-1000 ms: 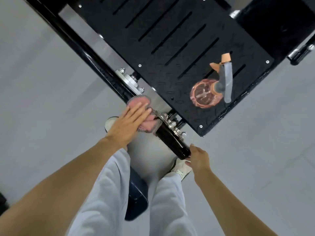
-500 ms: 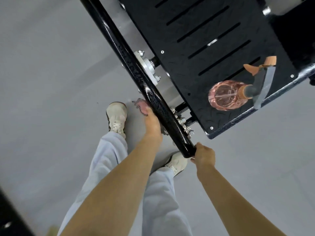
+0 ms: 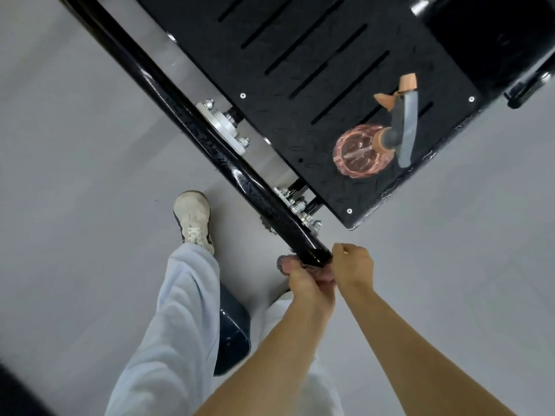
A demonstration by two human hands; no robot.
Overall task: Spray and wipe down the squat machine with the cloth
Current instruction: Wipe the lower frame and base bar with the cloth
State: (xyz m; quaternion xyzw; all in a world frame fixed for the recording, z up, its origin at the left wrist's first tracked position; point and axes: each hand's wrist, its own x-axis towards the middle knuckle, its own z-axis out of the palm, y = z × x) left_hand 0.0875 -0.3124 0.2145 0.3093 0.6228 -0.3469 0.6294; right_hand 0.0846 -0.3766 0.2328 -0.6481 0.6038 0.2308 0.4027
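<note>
**A:** What do we meet first at the left of the frame?

**B:** Grey floor (image 3: 75, 205). Left of centre, we look down on a pale shoe (image 3: 192, 220) and a light trouser leg (image 3: 180, 310). A dark blue object (image 3: 232, 334) lies just beside the leg, lower down.

**A:** And the machine?

**B:** A black bar (image 3: 210, 139) runs aslant from the upper left down toward the middle. Its end sits just right of centre.

**A:** Where do we find the cloth?

**B:** Right at that end. A pink cloth (image 3: 285, 263) with a dark stitched edge peeps out under the bar's tip, touching it. The left hand (image 3: 309, 285) is curled around the cloth from below, gripping it. Most of the cloth is hidden in the hand.

**A:** And the other hand?

**B:** The right hand (image 3: 354, 268) sits just beside the left one, to its right. Its fingers are curled under and its thumb rests against the bar's end. We cannot tell whether it holds anything.

**A:** Further right?

**B:** The black slotted footplate (image 3: 390, 31) fills the upper right. A pink spray bottle (image 3: 357, 151) stands on it near its lower corner, well apart from both hands.
</note>
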